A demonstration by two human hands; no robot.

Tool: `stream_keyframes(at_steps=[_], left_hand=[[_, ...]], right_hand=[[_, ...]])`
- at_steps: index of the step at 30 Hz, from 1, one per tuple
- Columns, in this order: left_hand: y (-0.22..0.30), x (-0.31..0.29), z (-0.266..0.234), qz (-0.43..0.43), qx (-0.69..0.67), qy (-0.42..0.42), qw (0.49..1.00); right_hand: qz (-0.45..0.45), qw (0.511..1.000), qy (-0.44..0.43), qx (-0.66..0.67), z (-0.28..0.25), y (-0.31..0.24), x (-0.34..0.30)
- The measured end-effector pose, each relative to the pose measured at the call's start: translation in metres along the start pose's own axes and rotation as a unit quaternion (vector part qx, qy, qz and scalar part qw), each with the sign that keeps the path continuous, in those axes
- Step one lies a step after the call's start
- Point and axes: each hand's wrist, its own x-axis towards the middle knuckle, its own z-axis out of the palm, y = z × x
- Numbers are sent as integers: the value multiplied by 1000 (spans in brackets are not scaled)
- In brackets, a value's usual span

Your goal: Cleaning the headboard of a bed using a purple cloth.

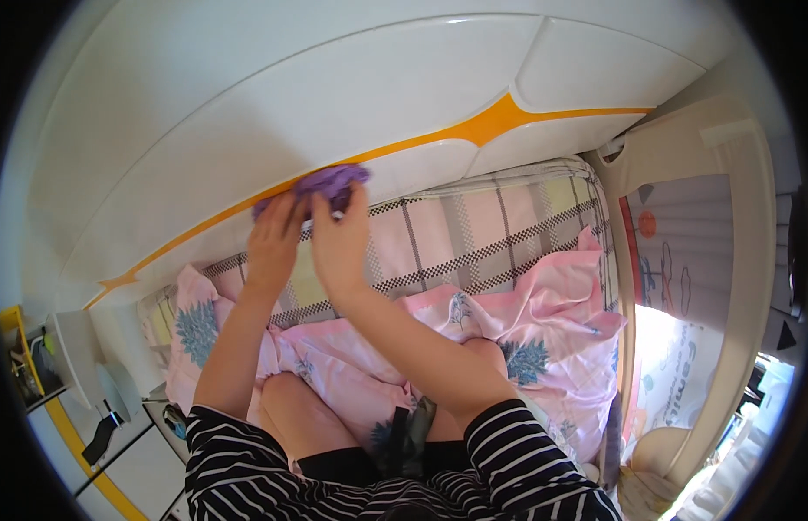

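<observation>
A crumpled purple cloth [333,181] is bunched up against the white headboard [404,82], by its orange stripe. My left hand [274,239] has its fingers bent over the cloth's left end. Close beside it, my right hand [341,247] grips the cloth between thumb and fingers. Both arms reach forward over the plaid mattress [426,234]. The undersides of the fingers and part of the cloth are hidden.
A pink flowered sheet [560,286] lies rumpled over the mattress around my legs. Along the right stands a beige-framed bed guard with a printed mesh panel [682,243]. White and yellow furniture [118,469] with a shelf is at the lower left.
</observation>
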Motion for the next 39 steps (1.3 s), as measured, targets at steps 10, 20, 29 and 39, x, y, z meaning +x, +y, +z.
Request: stream_keyframes(at_steps=[10,20,29,39], left_hand=[[66,40,38,-79,-69,98,990],[137,122,78,40,12,100,994],[154,133,112,200,51,-9,978],[166,124,159,299,120,-90,942]], right_hand=[[57,997,43,6,-31,-7,39],[17,988,150,44,-119,-26,115],[63,981,173,53,-165,37,139],[167,960,222,-30,-196,126,173]])
